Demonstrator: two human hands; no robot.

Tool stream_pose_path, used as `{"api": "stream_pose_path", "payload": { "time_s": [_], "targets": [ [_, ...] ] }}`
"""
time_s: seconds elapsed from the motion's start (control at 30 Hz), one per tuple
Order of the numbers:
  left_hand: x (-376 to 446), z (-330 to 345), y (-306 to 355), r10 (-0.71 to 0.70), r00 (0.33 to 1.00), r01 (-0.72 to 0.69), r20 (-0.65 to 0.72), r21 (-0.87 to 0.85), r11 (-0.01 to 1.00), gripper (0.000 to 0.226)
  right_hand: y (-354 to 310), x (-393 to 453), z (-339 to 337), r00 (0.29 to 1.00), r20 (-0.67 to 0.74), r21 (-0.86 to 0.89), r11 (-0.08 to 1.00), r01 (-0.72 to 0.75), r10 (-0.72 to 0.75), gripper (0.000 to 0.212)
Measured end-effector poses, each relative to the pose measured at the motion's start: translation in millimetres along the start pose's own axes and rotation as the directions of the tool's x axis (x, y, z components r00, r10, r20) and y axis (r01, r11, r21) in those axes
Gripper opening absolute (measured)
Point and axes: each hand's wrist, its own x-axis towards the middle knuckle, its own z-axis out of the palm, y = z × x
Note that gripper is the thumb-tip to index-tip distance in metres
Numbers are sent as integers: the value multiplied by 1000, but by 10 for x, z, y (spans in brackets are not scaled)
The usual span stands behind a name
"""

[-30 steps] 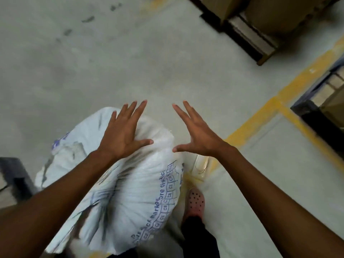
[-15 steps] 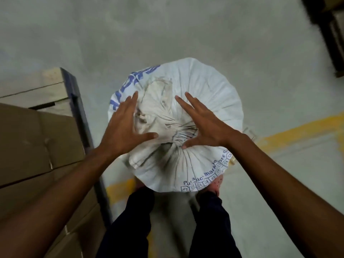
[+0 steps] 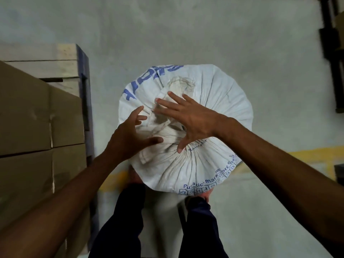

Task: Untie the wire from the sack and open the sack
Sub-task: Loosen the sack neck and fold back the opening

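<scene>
A full white woven sack (image 3: 219,101) with blue print stands upright on the floor in front of my legs. Its mouth is gathered into a tied neck (image 3: 173,135) with a loose flap of fabric folded over the top. The wire itself is too small to make out. My left hand (image 3: 130,136) hovers at the left of the gathered neck, fingers spread and curled. Over the flap my right hand (image 3: 188,118) is spread, fingers apart, thumb by the pleats. Neither hand holds anything.
Stacked brown cardboard boxes (image 3: 31,116) on a wooden pallet (image 3: 61,58) stand close on my left. A yellow floor line (image 3: 290,155) runs behind the sack. Dark pallet racking (image 3: 333,53) is at the far right. Grey concrete floor (image 3: 186,34) lies beyond the sack.
The view swung from the sack lying at my left to the sack upright below me. Both hands moved in over the tied top; the right now lies further across the flap.
</scene>
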Motion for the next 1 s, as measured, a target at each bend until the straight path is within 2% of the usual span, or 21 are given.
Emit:
{"api": "stream_pose_path", "payload": {
  "time_s": [0.13,0.27,0.37,0.47,0.57,0.67,0.73,0.8,0.9,1.0],
  "targets": [
    [-24,-33,-117,54,998,-54,12,-35,998,134,-16,135,-43,979,158,-248,955,164,-127,125],
    [-46,-10,-169,86,994,-80,64,-92,993,126,50,21,-50,954,195,-335,898,284,-229,103],
    [-44,25,-151,128,985,-115,114,-114,987,124,72,-70,-115,942,226,-412,852,323,-248,110],
    [-41,55,-131,169,977,-150,131,-146,978,120,14,-116,-156,936,251,-410,849,334,-246,112],
    [-35,77,-132,192,970,-162,148,-195,967,114,-54,-149,-179,937,290,-372,879,298,-195,109],
    [-62,86,-86,174,968,-115,181,-296,948,113,-91,-203,-216,945,318,-326,926,189,-81,116],
    [-91,107,-53,174,961,-98,214,-324,941,113,-86,-236,-211,937,349,-271,955,124,-23,112],
    [-108,150,-60,177,958,-97,227,-326,940,105,-38,-280,-146,950,312,-241,965,100,-21,107],
    [-86,199,-71,191,969,-131,158,-327,936,93,63,-374,7,974,227,-286,956,71,-4,100],
    [-29,204,-26,216,974,-186,63,-319,929,90,111,-485,119,966,251,-314,949,18,65,97]
  ]
}}
